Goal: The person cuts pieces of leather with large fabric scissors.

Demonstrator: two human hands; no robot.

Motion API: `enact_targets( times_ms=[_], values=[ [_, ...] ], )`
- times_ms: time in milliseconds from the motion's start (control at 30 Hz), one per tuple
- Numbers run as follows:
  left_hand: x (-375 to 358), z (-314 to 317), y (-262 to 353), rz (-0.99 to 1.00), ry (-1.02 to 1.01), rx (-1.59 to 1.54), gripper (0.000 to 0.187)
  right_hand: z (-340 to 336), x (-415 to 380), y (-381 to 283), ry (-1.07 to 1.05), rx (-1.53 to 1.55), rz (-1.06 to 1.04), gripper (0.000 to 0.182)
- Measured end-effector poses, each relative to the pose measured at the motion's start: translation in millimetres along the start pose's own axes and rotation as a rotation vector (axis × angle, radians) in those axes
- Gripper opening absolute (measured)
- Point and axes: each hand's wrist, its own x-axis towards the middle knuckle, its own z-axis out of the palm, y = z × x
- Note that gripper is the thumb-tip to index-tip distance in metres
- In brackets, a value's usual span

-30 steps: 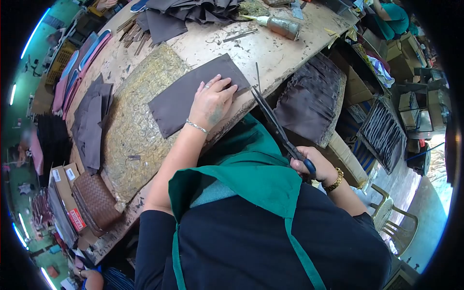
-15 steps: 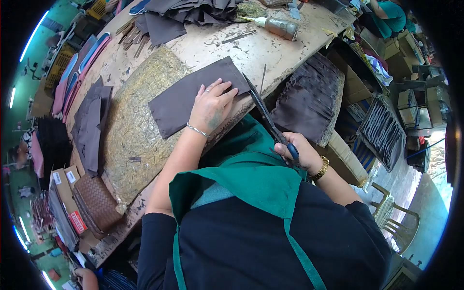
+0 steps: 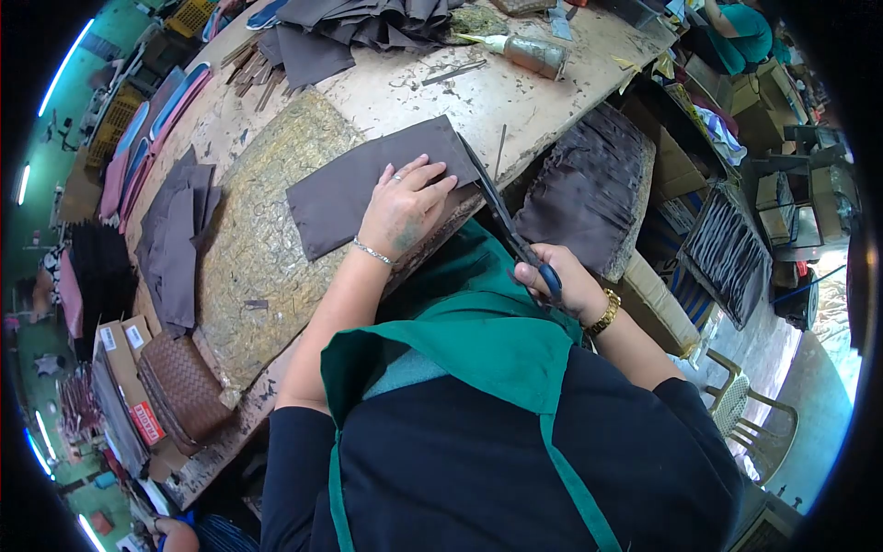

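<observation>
A dark brown rectangular sheet of leather-like material (image 3: 345, 189) lies on the worktable, partly over a rough tan board. My left hand (image 3: 405, 207) rests flat on the sheet near its front edge, fingers stretched toward the far right. In my right hand (image 3: 568, 281) is a pair of long black scissors (image 3: 501, 207), gripped by the handles. The blades run along the sheet's right end, close to its edge. Whether they are parted there is hard to see. Just beyond the blades lies a thin dark strip (image 3: 500, 152).
The tan board (image 3: 262, 221) bears small scraps. Dark pieces (image 3: 179, 244) lie left of it, and more (image 3: 368, 23) are heaped at the back. A glue-stained bottle (image 3: 533, 55) lies on its side. A woven brown case (image 3: 184, 391) sits at the left edge; a plastic chair (image 3: 750, 414) stands right.
The brown sheet has turned slightly clockwise beneath my left hand. My right hand and the scissors have shifted a little up and to the left.
</observation>
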Motion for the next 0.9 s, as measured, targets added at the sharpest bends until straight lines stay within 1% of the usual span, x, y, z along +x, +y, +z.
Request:
enact_targets(
  times_ms=[167, 267, 333, 367, 467, 533, 567, 633, 667, 733, 867, 900],
  values=[
    [-1.0, 0.7, -0.8, 0.016, 0.032, 0.009, 0.025, 1.6, 2.1, -2.1, 0.004, 0.001, 0.012, 0.046],
    [-0.2, 0.0, -0.4, 0.004, 0.024, -0.023, 0.029, -0.8, -0.2, 3.9, 0.014, -0.042, -0.004, 0.046],
    [-0.4, 0.6, -0.6, 0.005, 0.028, -0.020, 0.029, 0.4, -1.8, 2.8, 0.059, -0.046, -0.005, 0.056],
    [-0.4, 0.9, -1.0, 0.005, 0.029, -0.020, 0.029, 0.9, -1.4, 2.3, 0.059, -0.048, -0.006, 0.056],
    [-0.9, 2.5, -2.5, 0.023, 0.031, -0.015, 0.029, 1.5, 0.2, 2.0, 0.063, -0.053, -0.013, 0.055],
    [-1.0, 2.8, -2.7, 0.035, 0.033, -0.017, 0.028, 1.1, 1.8, 3.0, 0.056, -0.080, -0.025, 0.047],
    [-1.1, 2.3, -2.3, 0.035, 0.035, -0.017, 0.028, 1.5, 1.0, 1.6, 0.055, -0.081, -0.026, 0.047],
    [-0.7, 1.0, -1.6, 0.026, 0.030, -0.016, 0.028, 3.6, -0.9, -2.3, 0.109, -0.079, 0.024, 0.053],
    [-0.7, 1.0, -1.8, 0.026, 0.033, -0.017, 0.028, 4.8, -1.4, -2.2, 0.109, -0.081, 0.023, 0.053],
    [-0.8, 1.8, -2.5, 0.021, 0.036, -0.033, 0.029, 7.1, -2.4, -1.1, 0.164, -0.194, 0.013, 0.052],
    [-1.7, 1.8, -2.4, 0.034, 0.043, -0.032, 0.029, 10.5, -2.3, -0.5, 0.161, -0.165, -0.002, 0.053],
    [-1.4, 0.9, -1.8, 0.037, 0.042, -0.037, 0.029, 10.0, -0.8, -1.1, 0.125, -0.108, -0.005, 0.054]
  ],
)
